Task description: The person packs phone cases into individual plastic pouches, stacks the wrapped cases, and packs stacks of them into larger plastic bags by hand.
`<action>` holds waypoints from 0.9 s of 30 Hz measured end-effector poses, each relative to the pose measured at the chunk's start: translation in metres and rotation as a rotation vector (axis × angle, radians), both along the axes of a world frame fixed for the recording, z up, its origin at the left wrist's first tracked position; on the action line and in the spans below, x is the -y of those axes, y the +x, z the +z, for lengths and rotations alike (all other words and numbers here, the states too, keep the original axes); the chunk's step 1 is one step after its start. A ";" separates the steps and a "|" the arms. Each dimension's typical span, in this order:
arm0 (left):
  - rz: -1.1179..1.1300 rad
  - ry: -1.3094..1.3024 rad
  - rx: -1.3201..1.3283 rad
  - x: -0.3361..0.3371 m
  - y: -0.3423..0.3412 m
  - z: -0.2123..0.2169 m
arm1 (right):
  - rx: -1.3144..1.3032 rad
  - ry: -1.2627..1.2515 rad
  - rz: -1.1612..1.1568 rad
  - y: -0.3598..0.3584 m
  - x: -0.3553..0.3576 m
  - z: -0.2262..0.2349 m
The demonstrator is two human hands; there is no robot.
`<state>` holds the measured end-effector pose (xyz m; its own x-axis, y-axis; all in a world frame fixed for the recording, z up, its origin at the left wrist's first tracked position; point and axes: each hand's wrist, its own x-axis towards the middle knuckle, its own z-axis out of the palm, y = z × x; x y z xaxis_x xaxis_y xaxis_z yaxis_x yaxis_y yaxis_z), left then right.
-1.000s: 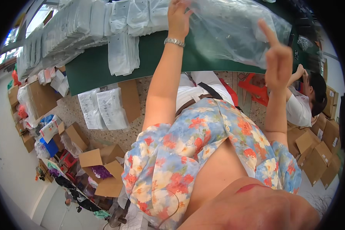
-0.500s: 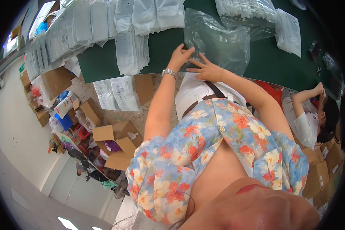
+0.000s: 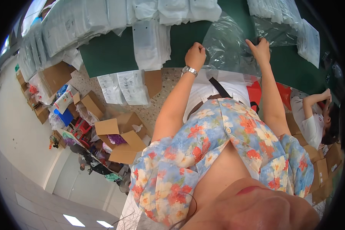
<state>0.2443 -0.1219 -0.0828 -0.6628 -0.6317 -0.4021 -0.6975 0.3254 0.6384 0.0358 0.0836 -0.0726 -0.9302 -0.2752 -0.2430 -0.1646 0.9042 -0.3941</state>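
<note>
A large clear plastic bag [image 3: 228, 48] lies spread over the green table [image 3: 107, 57], its near edge hanging toward my waist. My left hand [image 3: 195, 57], with a metal watch on the wrist, is closed at the bag's left edge and pinches the film there. Over on the bag's right side is my right hand [image 3: 260, 51]. Its thumb and index finger are apart, touching the film; its other fingers are partly hidden. A stack of flat, white-filled bags [image 3: 151, 44] lies left of my left hand.
Rows of packed clear bags [image 3: 84, 19] line the far left. More packets [image 3: 274, 11] lie at the far right. An open carton [image 3: 120, 136] and packed bags [image 3: 124, 88] are below the table at left. Another person [image 3: 314, 119] sits at the right.
My hands were together at the bag's near left corner. Now they are apart, the right one having moved to the bag's right side. The whole view has shifted slightly.
</note>
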 end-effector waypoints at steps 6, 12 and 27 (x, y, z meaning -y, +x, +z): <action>-0.087 0.027 0.029 0.010 -0.019 -0.003 | 0.059 0.011 0.052 0.045 -0.019 -0.013; -0.134 0.067 0.001 0.022 -0.012 0.000 | -0.397 -0.292 0.098 0.024 -0.009 0.018; -0.095 -0.042 -0.421 -0.014 -0.072 0.034 | -0.718 -0.172 0.033 -0.119 0.017 0.035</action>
